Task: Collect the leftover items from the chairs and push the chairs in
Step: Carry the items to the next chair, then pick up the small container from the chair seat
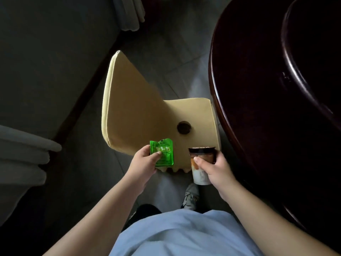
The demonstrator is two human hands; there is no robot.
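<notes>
We are looking down at a chair [147,108] covered in smooth, pale yellow padding, its seat edge tucked just beside the dark, glossy round worktop [258,89]. A small dark round lid [183,127] is lying flat on the seat. Our left hand [143,161] is pinching a crinkled, shiny green foil packet [164,152] between thumb and fingers above the seat's near edge. Our right hand [214,168] is wrapping around a tapered paper cup [200,163], white below, brown above, with a dark rim. The floor [175,61] is showing grey tiles.
</notes>
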